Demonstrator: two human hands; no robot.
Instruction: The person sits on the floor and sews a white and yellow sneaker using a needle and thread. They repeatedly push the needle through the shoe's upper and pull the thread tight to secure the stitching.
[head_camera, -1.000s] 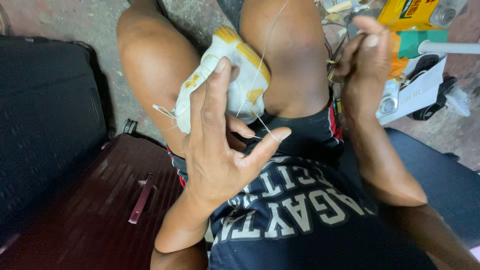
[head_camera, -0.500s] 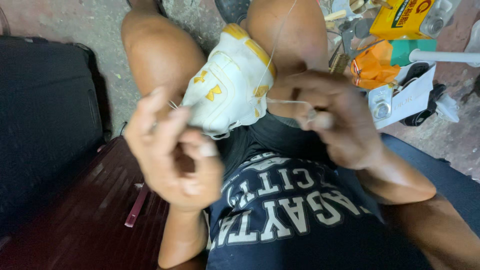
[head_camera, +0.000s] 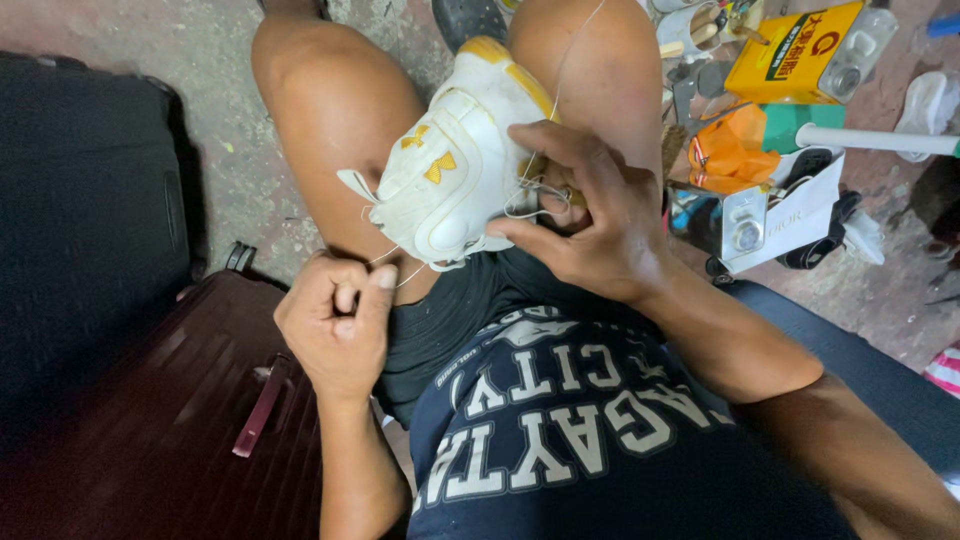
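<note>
Head cam: white-and-yellow shoe (head_camera: 455, 170) sits wedged btwn your knees, on your lap. Your right hand (head_camera: 590, 215) rests on the shoe's right side, fingers (head_camera: 550, 140) curled w/ thumb pressed to the sole edge, pinching thin thread (head_camera: 525, 195) loops there. Your left hand (head_camera: 335, 325), below-left of the shoe, is fisted tight on the thread end, strand running taut up to the shoe. Maroon suitcase (head_camera: 150, 420) lies further below-left.

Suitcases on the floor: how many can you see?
2: a black fabric suitcase at far left, a maroon hard-shell suitcase beside it under the left hand. Others may be out of frame.
</note>
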